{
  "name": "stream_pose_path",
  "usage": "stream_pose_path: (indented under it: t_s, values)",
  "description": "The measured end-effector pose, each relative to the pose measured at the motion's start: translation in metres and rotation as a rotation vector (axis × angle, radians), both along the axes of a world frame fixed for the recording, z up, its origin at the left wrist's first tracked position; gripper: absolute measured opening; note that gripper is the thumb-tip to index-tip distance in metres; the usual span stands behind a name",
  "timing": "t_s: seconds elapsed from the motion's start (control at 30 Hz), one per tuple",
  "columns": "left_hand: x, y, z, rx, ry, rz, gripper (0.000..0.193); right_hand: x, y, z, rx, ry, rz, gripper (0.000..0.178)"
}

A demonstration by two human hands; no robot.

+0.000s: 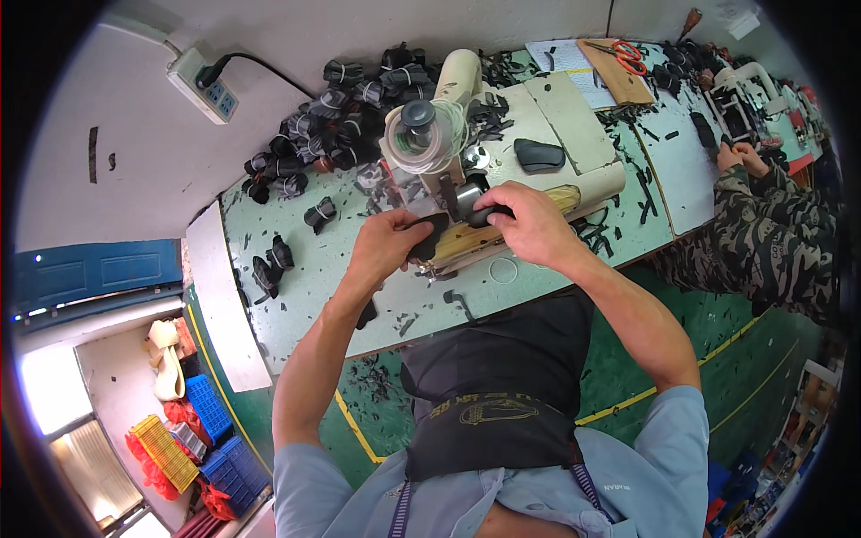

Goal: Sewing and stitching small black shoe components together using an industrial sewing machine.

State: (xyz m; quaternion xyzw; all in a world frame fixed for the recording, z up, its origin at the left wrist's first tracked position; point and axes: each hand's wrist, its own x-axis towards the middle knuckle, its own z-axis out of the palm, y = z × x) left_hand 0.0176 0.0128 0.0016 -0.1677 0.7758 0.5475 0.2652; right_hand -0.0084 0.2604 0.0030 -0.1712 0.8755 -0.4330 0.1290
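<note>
My left hand [384, 247] pinches a black, flat, leather-like piece [432, 235] with a rounded edge, just left of the metal roller [469, 196] on a cream bench machine [592, 186]. On the roller's other side, the fingers of my right hand [531, 222] close on a second black piece [487, 215], partly hidden by them. I cannot tell whether the two pieces are joined. A black curved pad [539, 155] lies on top of the machine, beyond my right hand.
Bundled black pieces [332, 125] pile up at the back left of the green table [359, 193]. Dark scraps litter its surface. Orange-handled scissors [628, 59] lie on a brown board [619, 81] at the back right. At far right, a co-worker's camouflage sleeve [762, 220] reaches another machine.
</note>
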Motion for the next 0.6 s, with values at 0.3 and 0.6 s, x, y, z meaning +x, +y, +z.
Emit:
stream_pose_path:
  t_s: [0.3, 0.6]
  values:
    - [0.002, 0.006, -0.012, 0.262, 0.094, 0.055, 0.024, 0.003, -0.017, -0.008, 0.046, 0.184, -0.024, 0.021]
    - [-0.005, 0.023, -0.003, -0.038, 0.146, -0.016, 0.024, 0.004, -0.010, -0.014, -0.037, 0.116, 0.043, 0.022]
